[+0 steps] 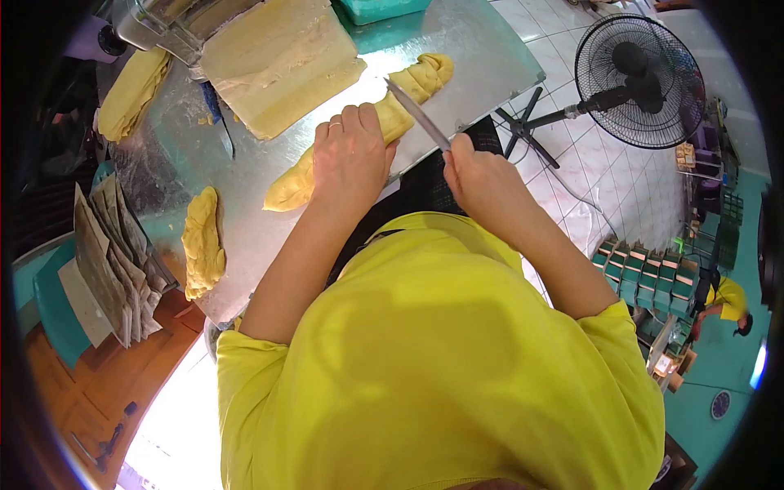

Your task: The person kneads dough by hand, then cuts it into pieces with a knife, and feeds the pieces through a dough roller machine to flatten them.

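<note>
A long yellow dough log [287, 189] lies slantwise along the front edge of the metal table [245, 175]. My left hand [351, 155] presses over its middle, fingers together and curled on the dough. In my right hand [482, 175] is a knife [420, 117], its blade pointing up and left over the log. Crosswise cut marks show near the log's far end. A smaller strip of dough [204, 243] sits to the left. Behind the log is a wide, flat dough sheet [282, 65].
Folded dough [133, 94] and a blue-handled blade [228, 143] lie on the table's left, near a metal machine [155, 37]. A teal container [384, 6] stands at the back. Right of the table is a standing fan [639, 82]; another person [727, 300] is farther off.
</note>
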{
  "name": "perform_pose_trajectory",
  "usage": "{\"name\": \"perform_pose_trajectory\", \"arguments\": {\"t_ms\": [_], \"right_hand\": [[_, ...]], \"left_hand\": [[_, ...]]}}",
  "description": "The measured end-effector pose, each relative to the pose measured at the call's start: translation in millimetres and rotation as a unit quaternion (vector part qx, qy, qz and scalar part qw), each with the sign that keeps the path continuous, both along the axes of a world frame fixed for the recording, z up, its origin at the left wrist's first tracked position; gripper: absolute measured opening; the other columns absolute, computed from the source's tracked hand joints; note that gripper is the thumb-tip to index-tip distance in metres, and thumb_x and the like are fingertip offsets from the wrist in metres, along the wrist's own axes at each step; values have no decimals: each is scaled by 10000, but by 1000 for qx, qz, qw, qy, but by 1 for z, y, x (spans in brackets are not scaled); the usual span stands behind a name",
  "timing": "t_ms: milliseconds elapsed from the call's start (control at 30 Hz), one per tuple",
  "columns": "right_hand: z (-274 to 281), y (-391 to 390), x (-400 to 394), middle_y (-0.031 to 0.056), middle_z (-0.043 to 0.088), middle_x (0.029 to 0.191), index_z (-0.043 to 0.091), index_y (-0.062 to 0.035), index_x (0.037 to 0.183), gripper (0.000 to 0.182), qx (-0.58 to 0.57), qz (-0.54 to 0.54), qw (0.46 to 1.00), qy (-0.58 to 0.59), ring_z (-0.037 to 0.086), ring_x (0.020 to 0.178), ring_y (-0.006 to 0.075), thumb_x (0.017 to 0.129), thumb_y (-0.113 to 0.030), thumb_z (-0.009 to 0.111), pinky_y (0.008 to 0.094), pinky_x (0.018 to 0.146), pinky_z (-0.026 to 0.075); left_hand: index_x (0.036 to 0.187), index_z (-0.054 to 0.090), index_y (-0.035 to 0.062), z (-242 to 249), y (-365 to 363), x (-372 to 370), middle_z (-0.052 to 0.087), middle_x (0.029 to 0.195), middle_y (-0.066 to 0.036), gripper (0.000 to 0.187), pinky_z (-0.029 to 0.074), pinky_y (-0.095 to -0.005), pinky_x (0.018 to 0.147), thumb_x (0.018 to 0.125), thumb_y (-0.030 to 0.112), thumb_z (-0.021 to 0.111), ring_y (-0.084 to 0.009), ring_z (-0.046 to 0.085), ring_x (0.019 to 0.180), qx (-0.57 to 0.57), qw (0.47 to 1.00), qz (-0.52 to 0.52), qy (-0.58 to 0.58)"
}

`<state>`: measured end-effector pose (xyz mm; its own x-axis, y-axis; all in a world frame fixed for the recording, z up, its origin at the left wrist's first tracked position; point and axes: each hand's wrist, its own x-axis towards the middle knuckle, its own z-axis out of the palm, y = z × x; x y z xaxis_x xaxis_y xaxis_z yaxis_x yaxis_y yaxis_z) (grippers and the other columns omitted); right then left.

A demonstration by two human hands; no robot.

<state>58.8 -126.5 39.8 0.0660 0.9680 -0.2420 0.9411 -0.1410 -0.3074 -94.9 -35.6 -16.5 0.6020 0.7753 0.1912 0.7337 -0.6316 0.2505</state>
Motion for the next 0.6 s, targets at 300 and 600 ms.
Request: {"name": "perform_pose_trajectory", "arguments": {"t_ms": [300,600], "right_hand": [[-11,6,-10,192,558,555,403,9,856,176,-11,42,999,-10,583,522,375,910,-135,488,453,465,465],[-42,44,-9,214,622,683,431,9,868,121,-16,55,997,-45,631,646,383,863,-105,469,458,569,503]], "left_hand": [[827,532,35,1,9,2,572,821,-127,319,422,-374,714,728,276,714,-278,585,795,-28,999,-17,-8],[819,531,43,-3,11,3,576,801,-116,308,426,-374,702,719,269,716,-275,588,773,-15,1000,-21,-1]]}}
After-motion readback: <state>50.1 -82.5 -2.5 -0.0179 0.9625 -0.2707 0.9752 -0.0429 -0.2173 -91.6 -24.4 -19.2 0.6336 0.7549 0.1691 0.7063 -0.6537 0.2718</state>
